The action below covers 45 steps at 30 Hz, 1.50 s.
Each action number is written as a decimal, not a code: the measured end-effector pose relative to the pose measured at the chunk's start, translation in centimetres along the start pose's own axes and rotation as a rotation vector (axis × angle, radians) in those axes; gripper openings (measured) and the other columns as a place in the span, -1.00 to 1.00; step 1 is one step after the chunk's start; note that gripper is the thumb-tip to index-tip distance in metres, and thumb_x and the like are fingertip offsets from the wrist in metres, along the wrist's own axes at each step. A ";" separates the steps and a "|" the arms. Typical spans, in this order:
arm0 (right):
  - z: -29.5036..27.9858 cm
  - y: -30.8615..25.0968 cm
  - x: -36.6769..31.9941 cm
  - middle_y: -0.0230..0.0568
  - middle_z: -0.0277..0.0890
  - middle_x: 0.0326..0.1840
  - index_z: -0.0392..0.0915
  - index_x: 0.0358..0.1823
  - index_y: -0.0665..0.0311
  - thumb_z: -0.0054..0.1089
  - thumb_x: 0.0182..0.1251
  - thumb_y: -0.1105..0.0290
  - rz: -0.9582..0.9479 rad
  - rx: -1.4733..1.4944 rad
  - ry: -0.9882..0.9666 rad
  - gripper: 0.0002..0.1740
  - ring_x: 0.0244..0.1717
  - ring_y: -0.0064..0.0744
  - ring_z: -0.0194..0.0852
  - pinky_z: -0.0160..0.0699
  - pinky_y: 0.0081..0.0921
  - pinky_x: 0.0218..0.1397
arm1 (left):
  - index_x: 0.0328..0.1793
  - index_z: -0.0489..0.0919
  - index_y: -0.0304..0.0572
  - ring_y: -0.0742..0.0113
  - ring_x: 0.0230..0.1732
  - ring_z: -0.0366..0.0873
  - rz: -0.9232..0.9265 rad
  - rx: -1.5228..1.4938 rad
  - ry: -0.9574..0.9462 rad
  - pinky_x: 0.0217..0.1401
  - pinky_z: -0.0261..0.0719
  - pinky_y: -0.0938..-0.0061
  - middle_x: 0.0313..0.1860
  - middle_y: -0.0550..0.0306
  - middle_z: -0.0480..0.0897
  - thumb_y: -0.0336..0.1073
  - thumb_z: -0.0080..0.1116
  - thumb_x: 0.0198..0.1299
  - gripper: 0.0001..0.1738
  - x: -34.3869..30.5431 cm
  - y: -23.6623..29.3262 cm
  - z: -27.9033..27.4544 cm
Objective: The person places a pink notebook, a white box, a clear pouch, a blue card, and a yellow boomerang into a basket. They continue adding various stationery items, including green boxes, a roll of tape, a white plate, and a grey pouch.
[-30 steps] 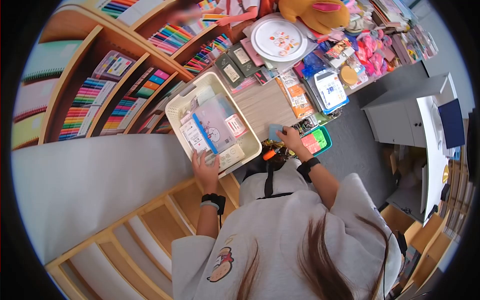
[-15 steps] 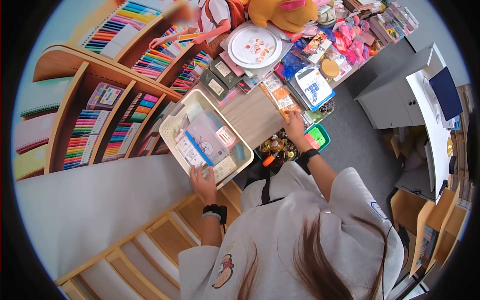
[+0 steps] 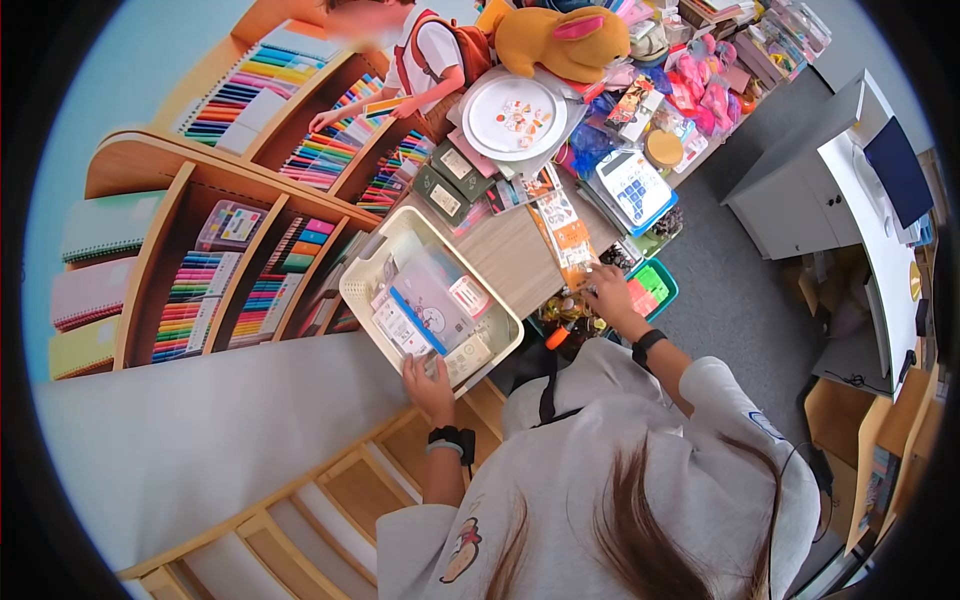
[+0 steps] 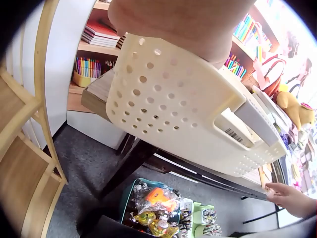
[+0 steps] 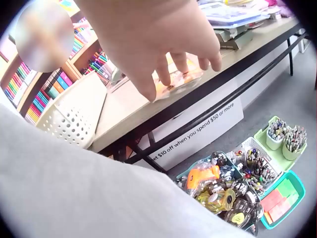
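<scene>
A cream perforated basket (image 3: 512, 340) sits at the table's left end, tilted in view, holding a clear zip pouch (image 3: 440, 312) with a blue zip and several small boxes. My left hand (image 3: 430, 392) rests at the basket's near rim, its fingertips on the edge. In the left wrist view that hand's underside covers part of the rim. My right hand (image 3: 612, 297) is at the table's near edge, over the lower end of an orange and white plastic packet (image 3: 568, 240). In the right wrist view its fingers point down, spread apart, with the fingertips at the packet.
A calculator (image 3: 633, 188) lies behind the packet. Farther back are dark green boxes (image 3: 453, 180), a round white plate (image 3: 514, 118) and a plush toy (image 3: 560, 42). Below the table's front edge stand bins of small goods and a teal tray (image 5: 293, 206). Wooden slats (image 3: 330, 500) stand at left.
My right hand has let go of a pale blue flat thing and moved to the orange packet. The packet has shifted away from the calculator, toward the basket. My left hand stays at the rim.
</scene>
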State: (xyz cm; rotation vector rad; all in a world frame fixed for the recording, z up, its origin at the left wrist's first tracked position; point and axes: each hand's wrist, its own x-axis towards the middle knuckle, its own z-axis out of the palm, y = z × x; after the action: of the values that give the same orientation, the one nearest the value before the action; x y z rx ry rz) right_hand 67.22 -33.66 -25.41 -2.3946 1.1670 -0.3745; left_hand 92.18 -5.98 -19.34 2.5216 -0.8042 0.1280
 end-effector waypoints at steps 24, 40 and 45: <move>-12.7 -0.1 -0.6 -0.32 0.50 -0.33 0.46 -0.16 0.42 0.18 0.11 0.32 0.476 0.779 -0.246 -0.66 -0.38 -0.67 0.41 0.35 -0.71 -0.33 | -0.22 0.51 -0.23 -0.01 0.02 0.38 -0.055 0.003 0.084 0.05 0.35 0.26 0.01 -0.05 0.43 -0.21 0.13 0.04 -0.74 0.4 1.2 -1.6; -6.5 -19.4 10.5 -0.44 0.46 -0.43 0.51 -0.26 0.43 0.12 0.13 0.34 0.053 0.879 -0.697 -0.73 -0.41 -0.72 0.29 0.29 -0.71 -0.33 | -0.04 0.39 -0.34 0.01 0.08 0.35 -0.245 -0.268 0.184 0.14 0.29 0.29 0.05 -0.08 0.41 -0.35 -0.09 0.14 -0.72 0.2 0.0 -1.2; -0.6 -24.1 17.4 -0.32 0.49 -0.45 0.50 -0.25 0.46 0.10 0.14 0.21 -0.166 0.649 -0.768 -0.62 -0.43 -0.60 0.36 0.34 -0.62 -0.32 | -0.04 0.39 -0.34 0.01 0.08 0.34 -0.235 -0.290 0.196 0.14 0.29 0.28 0.05 -0.08 0.41 -0.35 -0.08 0.13 -0.71 0.2 -0.3 -0.9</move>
State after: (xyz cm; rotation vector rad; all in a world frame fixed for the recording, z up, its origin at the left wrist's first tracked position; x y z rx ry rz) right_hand 93.70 -34.56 -11.94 -1.7815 0.4060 0.1188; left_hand 92.51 -5.43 -18.62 2.2651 -0.4127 0.1637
